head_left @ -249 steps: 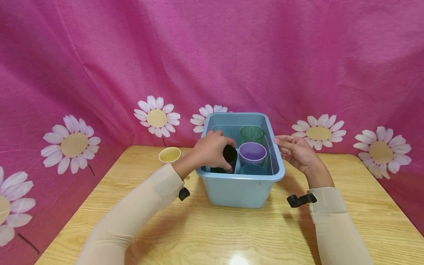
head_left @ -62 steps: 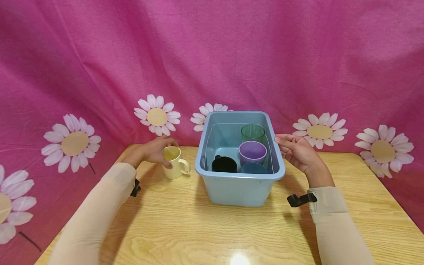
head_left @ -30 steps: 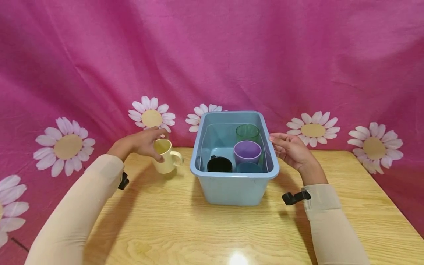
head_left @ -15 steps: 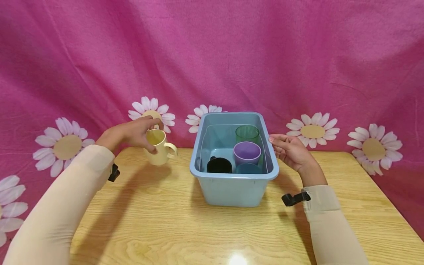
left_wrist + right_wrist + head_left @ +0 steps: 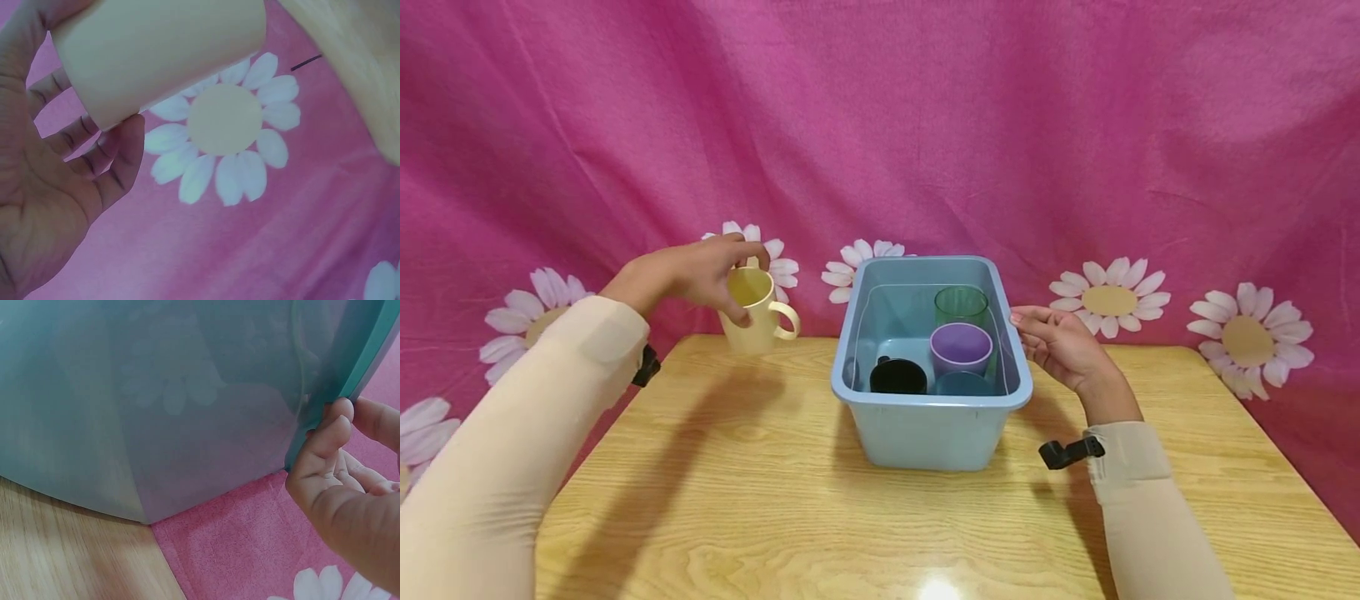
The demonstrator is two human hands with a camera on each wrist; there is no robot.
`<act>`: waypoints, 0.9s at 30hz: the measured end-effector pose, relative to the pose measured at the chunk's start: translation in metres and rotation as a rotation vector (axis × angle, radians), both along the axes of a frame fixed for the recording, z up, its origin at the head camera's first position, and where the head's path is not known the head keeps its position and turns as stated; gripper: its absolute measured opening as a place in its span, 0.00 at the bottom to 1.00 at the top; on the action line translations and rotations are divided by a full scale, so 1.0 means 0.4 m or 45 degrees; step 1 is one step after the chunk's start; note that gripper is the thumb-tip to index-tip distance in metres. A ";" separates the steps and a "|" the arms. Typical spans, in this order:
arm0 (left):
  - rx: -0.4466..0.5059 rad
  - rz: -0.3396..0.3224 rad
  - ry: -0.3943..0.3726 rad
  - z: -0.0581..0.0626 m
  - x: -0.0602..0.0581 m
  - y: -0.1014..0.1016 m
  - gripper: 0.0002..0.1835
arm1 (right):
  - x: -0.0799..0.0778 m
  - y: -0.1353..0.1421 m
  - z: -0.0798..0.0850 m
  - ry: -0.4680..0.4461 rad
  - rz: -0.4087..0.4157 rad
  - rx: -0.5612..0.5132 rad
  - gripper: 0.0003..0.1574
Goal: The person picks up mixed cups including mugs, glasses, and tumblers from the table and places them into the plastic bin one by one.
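Observation:
My left hand (image 5: 703,271) grips a pale yellow mug (image 5: 756,325) near its rim, with the thumb on the near side and fingers on the far side. The mug hangs above the table, upright, its handle pointing right. In the left wrist view, fingertips touch the edge of the mug (image 5: 162,50). My right hand (image 5: 1063,346) pinches the right rim of a blue plastic bin (image 5: 928,433); the right wrist view shows thumb and fingers at that rim (image 5: 362,356). Inside the bin are a black mug (image 5: 898,377), a purple cup (image 5: 961,346), a green glass (image 5: 961,304) and a blue glass (image 5: 964,384).
The bin stands on a wooden table (image 5: 820,533). Behind and beside the table hangs a pink cloth (image 5: 880,125) printed with white daisies. The bin's back left part shows bare floor.
Earlier my left hand was on the black mug in the bin. It then took hold of the yellow mug and lifted it up and left off the table. My right hand stays at the rim.

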State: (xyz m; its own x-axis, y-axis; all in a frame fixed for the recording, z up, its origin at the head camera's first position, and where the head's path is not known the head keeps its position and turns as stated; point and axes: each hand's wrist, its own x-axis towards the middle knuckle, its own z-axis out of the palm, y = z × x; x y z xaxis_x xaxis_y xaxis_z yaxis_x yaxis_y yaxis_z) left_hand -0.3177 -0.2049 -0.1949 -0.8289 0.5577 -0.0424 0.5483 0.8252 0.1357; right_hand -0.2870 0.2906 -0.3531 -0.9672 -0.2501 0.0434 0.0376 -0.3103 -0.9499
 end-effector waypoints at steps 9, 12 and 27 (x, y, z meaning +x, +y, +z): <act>-0.057 -0.057 0.070 0.055 0.001 0.027 0.38 | -0.001 -0.003 0.002 0.000 -0.007 0.014 0.07; -0.066 -0.050 0.080 0.070 0.001 0.034 0.39 | 0.000 -0.004 0.002 -0.004 -0.007 0.025 0.07; -0.085 -0.081 0.137 0.129 0.004 0.099 0.37 | 0.000 0.003 0.008 -0.003 0.006 0.025 0.08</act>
